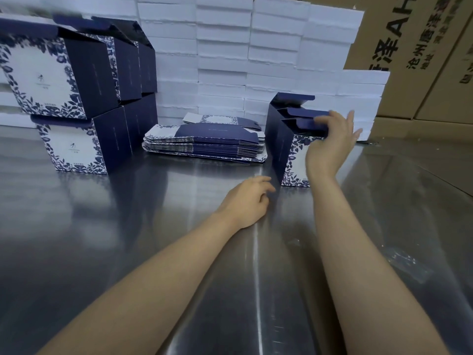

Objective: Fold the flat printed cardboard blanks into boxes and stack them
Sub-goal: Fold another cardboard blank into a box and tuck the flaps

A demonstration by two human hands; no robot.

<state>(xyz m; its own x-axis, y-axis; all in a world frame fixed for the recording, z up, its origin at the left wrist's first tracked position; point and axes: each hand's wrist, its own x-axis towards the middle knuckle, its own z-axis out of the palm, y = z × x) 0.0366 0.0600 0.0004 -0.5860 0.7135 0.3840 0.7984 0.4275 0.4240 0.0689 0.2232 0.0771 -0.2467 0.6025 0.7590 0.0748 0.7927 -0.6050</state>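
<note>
On my feed the right hand (330, 142) sits at the right of centre, up against the top of a half-folded box (281, 147). Its thumb lies on the front edge of a dark blue top flap (304, 124), and the other fingers are spread out straight behind it, so I read it as a flat hand pressing the flap, not a grip. The box stands upright on the metal table (128, 226), its flowered white face turned toward the hand and one flap raised at the back.

The left hand (245, 201) lies low in the middle of the frame on the table, fingers loosely curled and holding nothing. Its fingertips are just beside the box's lower near corner; I cannot tell if they touch it.

Left of the box, at centre, lies the pile of flat blanks (204, 146), blue and white, near the box but apart from it. At upper left the finished boxes (76, 103) are stacked two high. Behind everything runs a wall of plain white boxes (222, 60), and brown cartons (422, 47) with printed characters fill the upper right corner.
</note>
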